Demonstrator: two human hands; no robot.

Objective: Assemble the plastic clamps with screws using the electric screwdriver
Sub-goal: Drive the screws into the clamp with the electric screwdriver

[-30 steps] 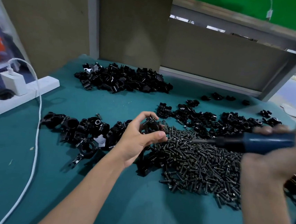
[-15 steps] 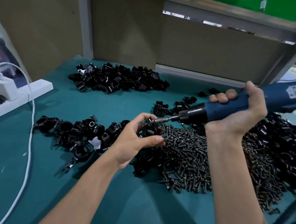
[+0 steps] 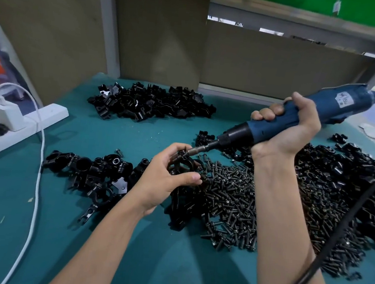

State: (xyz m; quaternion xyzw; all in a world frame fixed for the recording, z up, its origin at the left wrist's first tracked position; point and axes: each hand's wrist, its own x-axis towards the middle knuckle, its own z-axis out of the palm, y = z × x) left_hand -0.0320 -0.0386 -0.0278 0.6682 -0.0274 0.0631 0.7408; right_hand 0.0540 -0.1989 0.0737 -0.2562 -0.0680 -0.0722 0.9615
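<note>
A teal worktop (image 3: pixel 136 137) sits against brown board walls with grey posts; a green panel shows at top right. At its left edge lies one white power strip (image 3: pixel 47 117) with one charger (image 3: pixel 6 113) plugged in and one white cable (image 3: pixel 39 173) trailing toward the camera.

The one blue screwdriver (image 3: pixel 336 105) slants from upper right down to lower left, and its bit points down-left into the clamp (image 3: pixel 183 164). The right hand (image 3: pixel 283 132) is wrapped round its body, and a black cord (image 3: pixel 333 236) crosses that forearm. The left hand (image 3: pixel 164 181) pinches the single clamp just above the worktop, at the near-left edge of the screws (image 3: pixel 233 203).

There is one heap of screws and three heaps of black clamp parts: far (image 3: pixel 151 104), left (image 3: pixel 92 171) and right (image 3: pixel 339 170). One loose screw (image 3: pixel 119 151) lies by the left heap.
</note>
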